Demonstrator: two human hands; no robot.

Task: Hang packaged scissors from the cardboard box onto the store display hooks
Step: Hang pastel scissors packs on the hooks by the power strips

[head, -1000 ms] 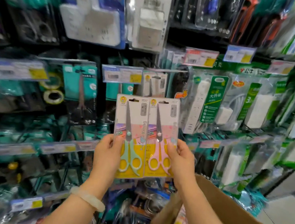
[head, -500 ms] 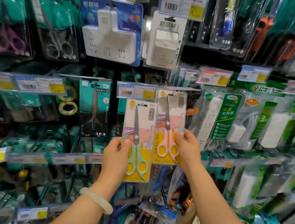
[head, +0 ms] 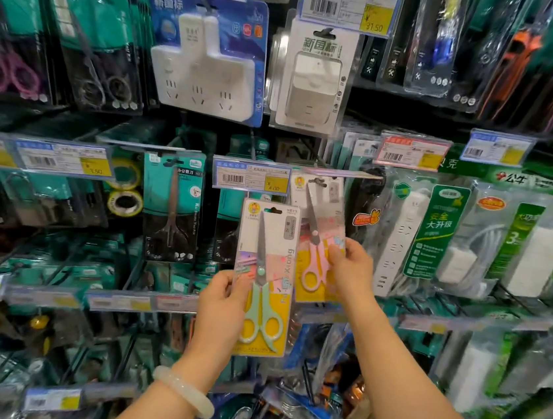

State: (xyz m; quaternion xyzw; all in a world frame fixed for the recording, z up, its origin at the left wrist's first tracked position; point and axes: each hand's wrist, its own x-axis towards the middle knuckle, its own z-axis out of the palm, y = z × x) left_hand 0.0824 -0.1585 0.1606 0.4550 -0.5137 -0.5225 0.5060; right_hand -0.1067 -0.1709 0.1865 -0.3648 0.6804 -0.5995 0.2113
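Head view: 2 scissor pkgs (head: 264, 277), 1 per hand (head: 222, 310).

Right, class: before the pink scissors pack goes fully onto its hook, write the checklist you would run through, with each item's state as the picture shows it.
1. Right hand grips the pink scissors pack by its right edge: ok.
2. Pack's hang hole is level with the hook: ok. Whether the hook is through the hole: cannot tell.
3. Pack hangs upright, not tilted: not ok, it leans a little.
4. Left hand holds the green scissors pack lower and left, overlapping the pink pack's left edge: not ok.
5. Price tag matches this product: cannot tell, print too small.
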